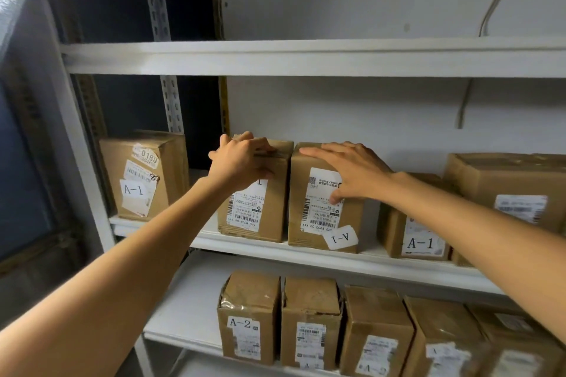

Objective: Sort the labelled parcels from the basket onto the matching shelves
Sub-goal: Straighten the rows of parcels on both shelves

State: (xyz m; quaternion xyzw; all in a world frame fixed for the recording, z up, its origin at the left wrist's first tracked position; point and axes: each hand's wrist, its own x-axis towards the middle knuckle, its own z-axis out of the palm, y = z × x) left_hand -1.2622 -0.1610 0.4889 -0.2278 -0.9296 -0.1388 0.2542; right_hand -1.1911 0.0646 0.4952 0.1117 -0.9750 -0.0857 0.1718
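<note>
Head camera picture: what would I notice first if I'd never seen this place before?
Two bare arms reach to the middle shelf. The left hand grips the top of one brown parcel, and the right hand lies flat on the neighbour parcel, whose A-1 label is upside down. On the shelf below, a row of parcels starts with the A-2 parcel.

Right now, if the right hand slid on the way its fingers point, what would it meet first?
Probably the left hand on the neighbouring parcel, though depth is unclear.
</note>
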